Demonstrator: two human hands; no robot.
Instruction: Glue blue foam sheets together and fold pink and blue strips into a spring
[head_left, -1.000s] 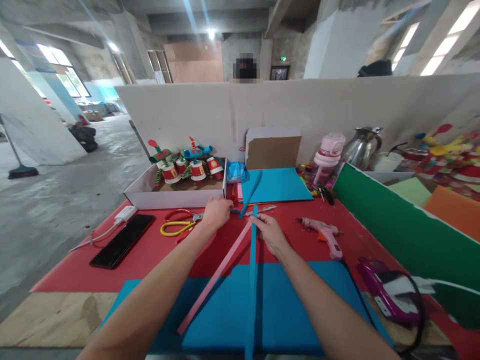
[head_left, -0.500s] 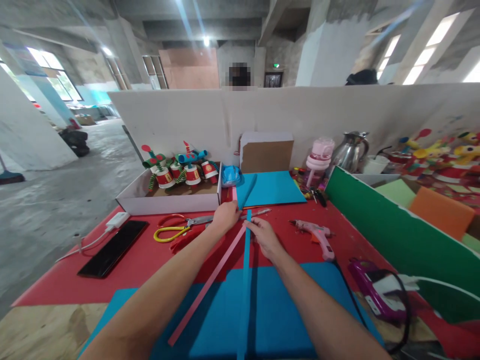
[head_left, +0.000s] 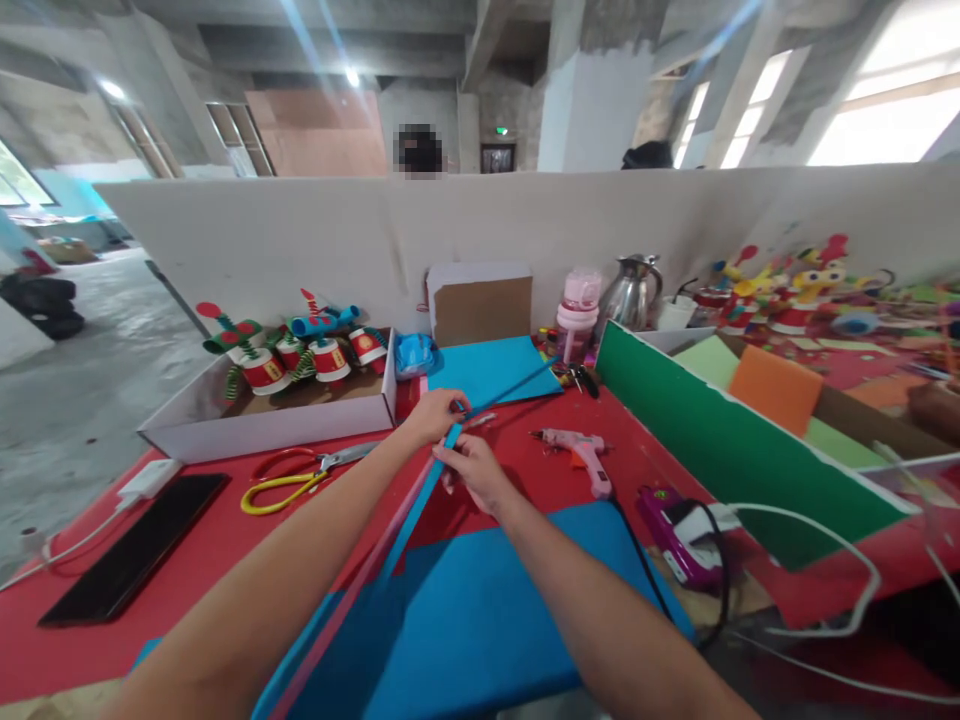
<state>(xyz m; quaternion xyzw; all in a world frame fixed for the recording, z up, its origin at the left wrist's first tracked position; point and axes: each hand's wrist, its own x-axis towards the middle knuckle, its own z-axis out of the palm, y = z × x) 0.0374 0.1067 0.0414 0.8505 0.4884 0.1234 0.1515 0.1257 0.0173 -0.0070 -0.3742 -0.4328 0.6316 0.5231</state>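
My left hand [head_left: 441, 416] is closed in a pinch on a blue paper strip [head_left: 517, 379], which slants up to the right over the blue sheets. Just below it, my right hand [head_left: 478, 472] pinches the top of a second blue paper strip [head_left: 420, 500]. A pink paper strip [head_left: 352, 592] starts at the same fingers, and both run down to the left over the blue mat [head_left: 480, 600]. The two hands are close together, and the strip ends overlap near the fingertips. Whether the ends are joined I cannot tell.
Yellow-and-red-handled scissors [head_left: 300, 480] and a black phone [head_left: 135, 550] lie left. A pink glue gun [head_left: 581, 450] with a cord lies right, near a purple power socket [head_left: 679, 540]. A white box [head_left: 300, 430] holds paper-cup figures; a green-sided box [head_left: 720, 455] stands right.
The view has turned right. The left hand's blue strip has swung from steep to slanting rightward, and the strips in my right hand now lean further left.
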